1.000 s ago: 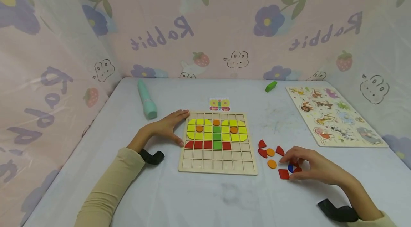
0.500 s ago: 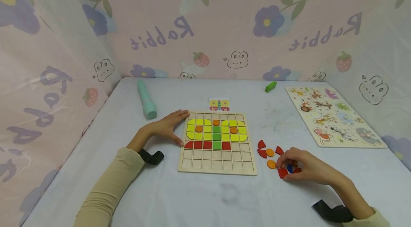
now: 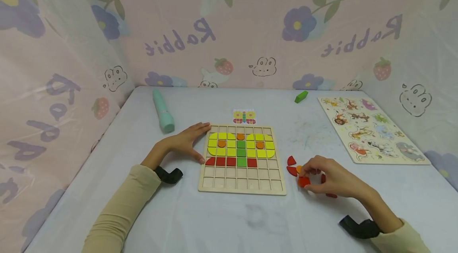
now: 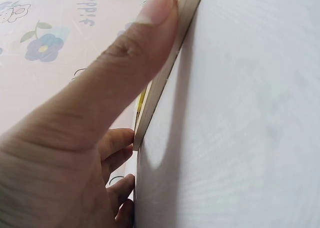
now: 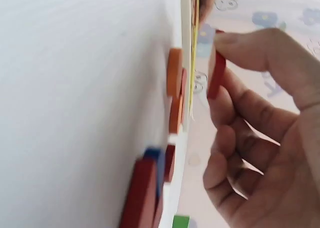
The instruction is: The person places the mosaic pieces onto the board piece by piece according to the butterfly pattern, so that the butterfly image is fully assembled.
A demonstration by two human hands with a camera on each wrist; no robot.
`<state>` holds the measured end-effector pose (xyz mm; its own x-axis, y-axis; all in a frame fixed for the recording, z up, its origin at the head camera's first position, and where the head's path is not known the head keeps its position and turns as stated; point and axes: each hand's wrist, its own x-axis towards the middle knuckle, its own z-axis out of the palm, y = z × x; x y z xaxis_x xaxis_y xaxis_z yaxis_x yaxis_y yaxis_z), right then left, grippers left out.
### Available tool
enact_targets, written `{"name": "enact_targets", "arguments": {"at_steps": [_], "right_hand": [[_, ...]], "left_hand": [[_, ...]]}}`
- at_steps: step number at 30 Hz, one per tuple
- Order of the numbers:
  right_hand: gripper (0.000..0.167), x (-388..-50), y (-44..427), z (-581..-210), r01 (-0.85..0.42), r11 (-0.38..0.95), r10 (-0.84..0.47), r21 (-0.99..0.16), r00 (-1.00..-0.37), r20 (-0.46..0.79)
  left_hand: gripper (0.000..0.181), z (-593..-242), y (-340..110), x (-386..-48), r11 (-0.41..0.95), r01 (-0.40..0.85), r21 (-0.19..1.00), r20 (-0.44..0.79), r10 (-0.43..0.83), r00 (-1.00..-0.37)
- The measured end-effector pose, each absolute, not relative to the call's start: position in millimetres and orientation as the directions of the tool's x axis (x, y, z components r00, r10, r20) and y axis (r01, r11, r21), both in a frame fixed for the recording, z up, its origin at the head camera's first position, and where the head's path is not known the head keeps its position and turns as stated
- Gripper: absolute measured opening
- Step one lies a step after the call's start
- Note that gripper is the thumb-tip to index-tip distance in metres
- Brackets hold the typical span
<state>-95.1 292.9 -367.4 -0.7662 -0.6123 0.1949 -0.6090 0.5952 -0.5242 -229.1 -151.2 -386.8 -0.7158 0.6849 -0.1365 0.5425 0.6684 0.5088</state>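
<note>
My right hand (image 3: 332,175) pinches a red square tile (image 3: 304,182) between thumb and fingertips, held above the loose pieces. In the right wrist view the red tile (image 5: 217,71) stands clear of the table. Beneath and around lie red quarter-round tiles (image 3: 291,170), orange discs (image 3: 299,169) and a blue piece (image 5: 156,163), partly hidden by the hand in the head view. My left hand (image 3: 182,141) rests against the left edge of a wooden grid board (image 3: 242,184), thumb and fingers spread along it. Yellow, green, red and orange pieces fill part of the grid in a butterfly-like pattern.
Behind the board lies a small picture card (image 3: 244,116) with a butterfly pattern. An animal puzzle board (image 3: 372,130) is at the right, a green block (image 3: 301,97) at the back. At the left lies a mint-green, torch-shaped object (image 3: 163,112).
My right hand has taken hold of the red square tile, lifted it, and moved left and slightly away, over an orange disc. The left hand stays at the board's edge.
</note>
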Motion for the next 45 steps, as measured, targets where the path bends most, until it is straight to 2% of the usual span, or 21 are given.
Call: {"name": "enact_targets", "arguments": {"at_steps": [11,20,33,39,45], "right_hand": [[0.022,-129.7,227.6,-364.8,-0.588,0.648,-0.612,-0.484,-0.78,0.13],[0.021,-151.1,205.1,-370.8,-0.553,0.645,-0.59,-0.528,-0.799,0.115],[0.024,-155.1,206.9,-372.0,-0.571,0.623,-0.605,-0.535,-0.785,0.134],[0.016,-154.2,232.1,-362.3,-0.57,0.634,-0.574,-0.523,-0.8,0.177],[0.013,-148.1,261.1,-356.1,-0.516,0.677,-0.588,-0.525,-0.808,0.034]], "left_hand": [[0.113,-387.5,-151.3,-229.7,0.676,0.536,0.506,-0.147,0.68,-0.719],[0.112,-387.6,-150.7,-230.0,0.679,0.54,0.497,-0.149,0.68,-0.718],[0.112,-386.7,-149.6,-229.2,0.671,0.549,0.499,-0.143,0.688,-0.712],[0.113,-386.3,-148.7,-229.2,0.671,0.55,0.497,-0.139,0.687,-0.713],[0.113,-385.6,-149.8,-228.7,0.684,0.537,0.494,-0.15,0.675,-0.722]]}}
